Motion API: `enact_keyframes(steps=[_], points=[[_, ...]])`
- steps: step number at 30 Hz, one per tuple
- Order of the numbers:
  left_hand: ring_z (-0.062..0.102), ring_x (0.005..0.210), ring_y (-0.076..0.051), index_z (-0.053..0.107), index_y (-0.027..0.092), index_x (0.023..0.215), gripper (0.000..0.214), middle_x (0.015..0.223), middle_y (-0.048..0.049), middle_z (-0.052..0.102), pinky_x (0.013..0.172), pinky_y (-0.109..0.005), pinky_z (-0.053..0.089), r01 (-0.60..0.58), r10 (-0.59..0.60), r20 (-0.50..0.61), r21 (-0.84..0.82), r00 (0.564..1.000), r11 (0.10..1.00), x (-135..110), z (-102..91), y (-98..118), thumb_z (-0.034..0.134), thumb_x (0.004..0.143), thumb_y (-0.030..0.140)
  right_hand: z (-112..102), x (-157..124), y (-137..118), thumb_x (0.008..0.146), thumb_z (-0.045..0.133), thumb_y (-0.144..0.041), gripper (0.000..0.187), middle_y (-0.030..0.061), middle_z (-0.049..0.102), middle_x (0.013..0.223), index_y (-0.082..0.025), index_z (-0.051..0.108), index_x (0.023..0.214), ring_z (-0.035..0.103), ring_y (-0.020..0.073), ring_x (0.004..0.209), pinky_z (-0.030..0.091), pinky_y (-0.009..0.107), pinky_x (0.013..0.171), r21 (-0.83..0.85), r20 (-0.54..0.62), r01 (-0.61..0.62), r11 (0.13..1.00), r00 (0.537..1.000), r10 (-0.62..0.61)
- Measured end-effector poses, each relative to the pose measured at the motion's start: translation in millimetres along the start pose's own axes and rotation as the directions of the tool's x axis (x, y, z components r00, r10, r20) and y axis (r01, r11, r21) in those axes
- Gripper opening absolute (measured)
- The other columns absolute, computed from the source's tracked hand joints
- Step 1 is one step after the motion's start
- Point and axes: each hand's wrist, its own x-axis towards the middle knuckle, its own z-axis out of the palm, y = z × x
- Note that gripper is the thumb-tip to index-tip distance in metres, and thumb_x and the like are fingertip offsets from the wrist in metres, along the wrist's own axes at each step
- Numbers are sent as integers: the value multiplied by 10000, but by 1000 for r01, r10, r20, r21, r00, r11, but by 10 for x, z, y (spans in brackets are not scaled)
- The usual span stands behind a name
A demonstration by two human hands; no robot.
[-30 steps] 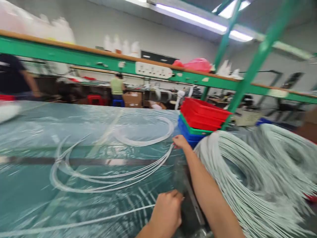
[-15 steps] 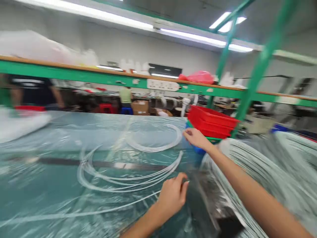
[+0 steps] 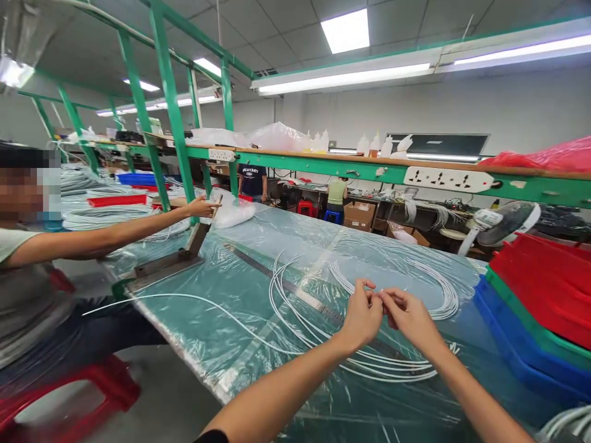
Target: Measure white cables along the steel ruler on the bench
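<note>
My left hand and my right hand meet above the table, fingertips pinched together on a thin white cable between them. Below them several loops of white cable lie on the plastic-covered green table. One long strand runs off leftward past the table edge. A second coil of white cable lies farther back on the right.
A co-worker sits at left on a red stool, hand on a lever cutter. Stacked red, green and blue bins stand at right. A metal ruler lies along the table. Green shelving with a power strip spans the back.
The view has swung left, away from the big cable pile. My hands, earlier apart on the table, have come together and pinch a cable. A seated co-worker is now in view.
</note>
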Motion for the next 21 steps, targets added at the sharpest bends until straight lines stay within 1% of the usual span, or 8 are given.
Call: enact_keyframes(steps=[3, 6, 9, 13, 15, 16, 19, 21], points=[[494, 584, -116, 318, 198, 1105, 178, 677, 51, 534, 575, -219, 362, -6, 0, 61, 107, 998, 994, 14, -50, -3, 315, 933, 244, 33, 37, 35, 662, 693, -712, 559, -6, 499, 535, -165, 597, 733, 445, 140, 375, 345, 226, 346, 179, -28, -63, 982, 997, 70], [450, 560, -121, 409, 193, 1084, 183, 639, 54, 490, 555, -227, 327, -58, 5, 194, 269, 981, 961, -76, -181, -9, 334, 938, 276, -105, 69, 61, 630, 749, -625, 491, -12, 482, 524, -170, 567, 666, 433, 118, 376, 367, 208, 343, 312, -123, -146, 939, 974, 192], [463, 589, -133, 511, 191, 860, 203, 638, 21, 493, 570, -244, 315, -179, -2, 368, 458, 930, 871, -275, -520, -113, 382, 936, 328, -449, 90, 95, 687, 729, -464, 337, -7, 518, 601, -168, 572, 725, 465, 113, 403, 400, 193, 343, 411, -297, -227, 883, 882, 366], [506, 594, -158, 525, 187, 814, 248, 677, -18, 548, 583, -256, 355, -303, -119, 492, 690, 862, 658, -530, -1309, -407, 353, 944, 310, -1023, 10, 227, 796, 602, -189, 96, -5, 529, 608, -155, 544, 728, 484, 112, 398, 411, 181, 324, 426, -554, -353, 833, 625, 549], [555, 678, -183, 537, 182, 836, 241, 767, -52, 597, 646, -273, 404, -320, -181, 470, 790, 864, 522, -589, -1788, -530, 327, 936, 245, -1285, -68, 365, 839, 552, -117, 161, -1, 524, 581, -158, 524, 687, 484, 117, 384, 401, 184, 309, 381, -644, -437, 815, 507, 573], [569, 723, -198, 545, 178, 840, 242, 791, -66, 607, 688, -289, 424, -319, -204, 445, 833, 872, 452, -598, -2030, -570, 323, 929, 217, -1405, -107, 449, 864, 539, -103, 212, 3, 520, 568, -160, 515, 662, 486, 120, 380, 395, 187, 305, 346, -672, -482, 804, 470, 572], [583, 851, -231, 581, 163, 826, 213, 867, -103, 627, 806, -338, 439, -294, -232, 353, 921, 906, 255, -565, -2686, -614, 375, 877, 141, -1696, -196, 703, 918, 533, -110, 323, 29, 543, 567, -167, 505, 601, 510, 131, 386, 391, 204, 314, 221, -687, -642, 734, 431, 585], [580, 905, -234, 604, 155, 816, 192, 925, -117, 630, 826, -335, 438, -262, -207, 286, 955, 936, 137, -512, -2995, -617, 419, 823, 101, -1806, -226, 813, 927, 536, -121, 350, 52, 574, 579, -163, 512, 581, 537, 148, 398, 391, 220, 329, 83, -675, -736, 672, 455, 581]])
